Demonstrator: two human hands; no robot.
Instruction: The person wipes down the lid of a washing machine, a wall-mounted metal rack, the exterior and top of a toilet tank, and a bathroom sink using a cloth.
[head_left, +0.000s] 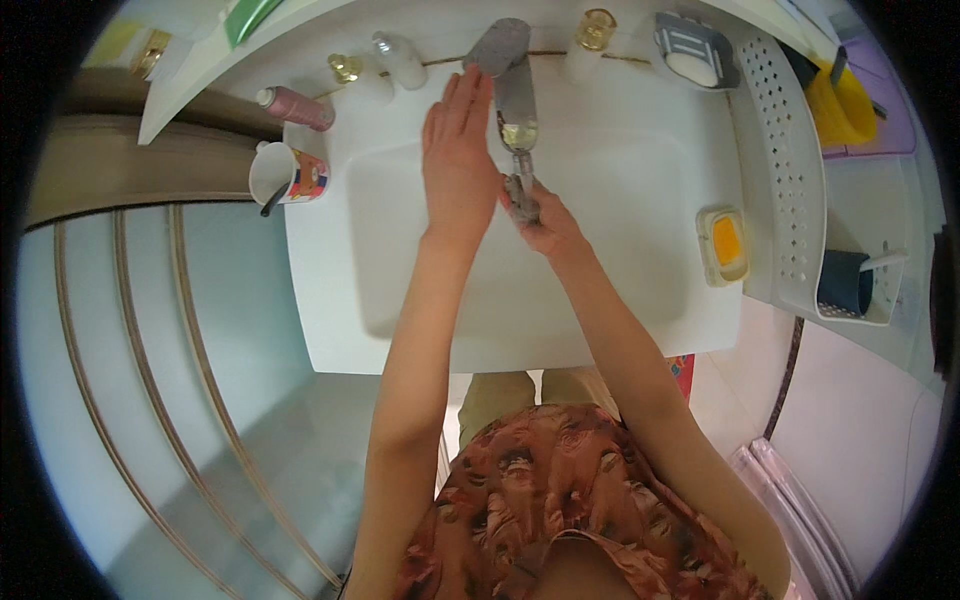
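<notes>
Above a white washbasin (517, 300), a chrome faucet (516, 97) reaches out from the back edge, with water running from its spout. My left hand (461, 146) is stretched flat beside the faucet, its fingertips at the wide grey metal top (502, 46); it grips nothing that I can see. Under the stream, my right hand (546, 217) holds a small grey wet thing (523, 201), perhaps a scrubber or cloth; its exact kind is not clear.
Bottles (399, 60) and a pink can (296, 109) line the back left, near a printed cup (289, 174) with a dark-handled utensil. A grey soap dish (694, 56) sits back right, and an orange soap in a dish (724, 244) on the right rim, beside a white perforated basket (787, 165).
</notes>
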